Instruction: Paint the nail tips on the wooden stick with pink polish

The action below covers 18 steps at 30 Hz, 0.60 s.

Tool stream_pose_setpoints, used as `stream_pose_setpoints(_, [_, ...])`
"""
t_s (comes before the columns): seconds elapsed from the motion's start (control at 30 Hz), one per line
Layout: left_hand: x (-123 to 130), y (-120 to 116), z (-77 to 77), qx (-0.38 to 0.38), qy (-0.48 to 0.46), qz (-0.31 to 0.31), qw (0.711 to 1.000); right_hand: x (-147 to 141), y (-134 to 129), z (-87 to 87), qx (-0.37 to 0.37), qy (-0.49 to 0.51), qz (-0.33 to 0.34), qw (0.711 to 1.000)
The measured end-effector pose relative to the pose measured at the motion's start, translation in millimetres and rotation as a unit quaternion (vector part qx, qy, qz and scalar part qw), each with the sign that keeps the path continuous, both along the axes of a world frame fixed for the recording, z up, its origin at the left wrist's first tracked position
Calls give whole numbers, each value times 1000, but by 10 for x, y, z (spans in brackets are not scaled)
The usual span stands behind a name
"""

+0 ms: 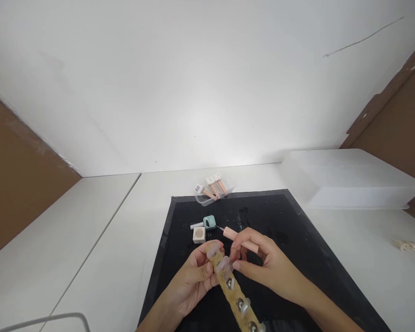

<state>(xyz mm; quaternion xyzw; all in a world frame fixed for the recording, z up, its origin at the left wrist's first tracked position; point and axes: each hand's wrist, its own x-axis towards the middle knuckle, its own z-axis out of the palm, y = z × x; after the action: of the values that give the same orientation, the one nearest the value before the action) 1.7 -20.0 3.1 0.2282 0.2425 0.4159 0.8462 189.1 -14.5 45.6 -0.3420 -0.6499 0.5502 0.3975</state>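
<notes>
Yellowish strip (pixel 235 299) grasped in our left fingers (pixel 204 272); our right fingers (pixel 240 266) grip pink handle (pixel 230 234), touching translucent piece (pixel 224 266).

I count two hands of mine, my left hand (pixel 197 276) and my right hand (pixel 268 260), and one pink-handled brush (pixel 230 233). I see one yellowish strip (pixel 232 296) with three round metal spots (pixel 240 304) showing; the clear pieces (pixel 213 249) on it overlap too much for me to count. On my one black mat (pixel 263 212) I count one teal bottle (pixel 210 222), one white stick (pixel 196 226) and one small white cube (pixel 199 235). My one clear tray (pixel 202 201) has three pink-handled bottles (pixel 213 186).
</notes>
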Motion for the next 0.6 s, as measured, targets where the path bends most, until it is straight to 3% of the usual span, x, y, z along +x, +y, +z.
stream_pose_setpoints(0.2, [-9,-3,-30,-15,2,6,1000,-3,-7,-41,-19,35,23,999])
stream_pose_setpoints(0.37, [-17,-10,-35,-16,-2,-1,1000,0,-10,-74,11,28,7,1000])
stream_pose_setpoints(0.6, [-23,-2,-64,-37,-11,-6,999,-18,-44,-66,185,72,-86,976])
